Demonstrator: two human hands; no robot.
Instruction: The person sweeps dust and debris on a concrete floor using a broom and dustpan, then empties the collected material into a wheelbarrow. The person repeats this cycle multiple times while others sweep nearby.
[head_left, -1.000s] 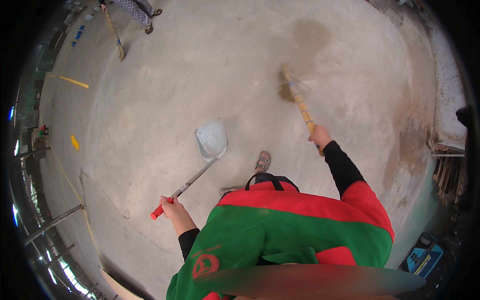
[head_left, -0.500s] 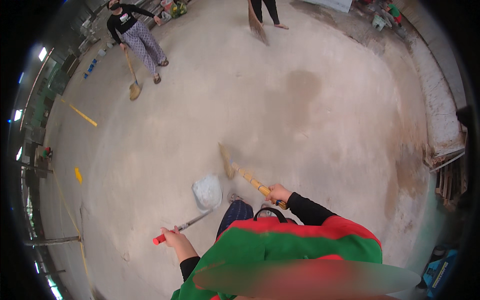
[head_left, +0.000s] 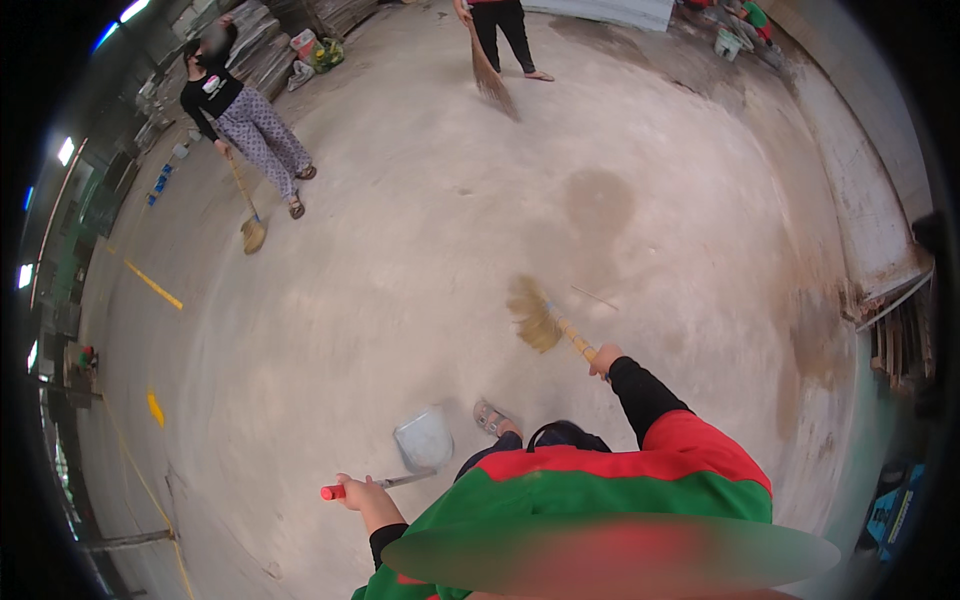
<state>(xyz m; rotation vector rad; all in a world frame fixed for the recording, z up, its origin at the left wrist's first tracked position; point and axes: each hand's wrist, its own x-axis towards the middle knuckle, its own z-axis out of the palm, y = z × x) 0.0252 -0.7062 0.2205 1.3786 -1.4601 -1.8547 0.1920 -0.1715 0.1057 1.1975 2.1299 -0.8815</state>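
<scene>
My right hand point(head_left: 605, 361) is wrapped round the yellow handle of a broom point(head_left: 537, 316), and my right arm is stretched forward. The broom's straw bristles fan out at the floor, ahead of my foot. A thin stick point(head_left: 594, 297) lies just to the right of the bristles. Lower left, my left hand point(head_left: 362, 494) grips the red end of a long-handled dustpan point(head_left: 425, 440). Its pale grey-blue pan is low by the floor, left of my sandalled foot point(head_left: 495, 419).
At the far left a person point(head_left: 245, 110) holds another straw broom point(head_left: 253, 235); a second person point(head_left: 500, 35) at the top holds a brown broom point(head_left: 490, 80). A damp patch point(head_left: 600, 205) marks the concrete floor. A low wall point(head_left: 870, 190) runs along the right.
My right hand has moved the broom forward and to the right. The dustpan has shifted slightly right and down. The far-left person has raised one arm to the head.
</scene>
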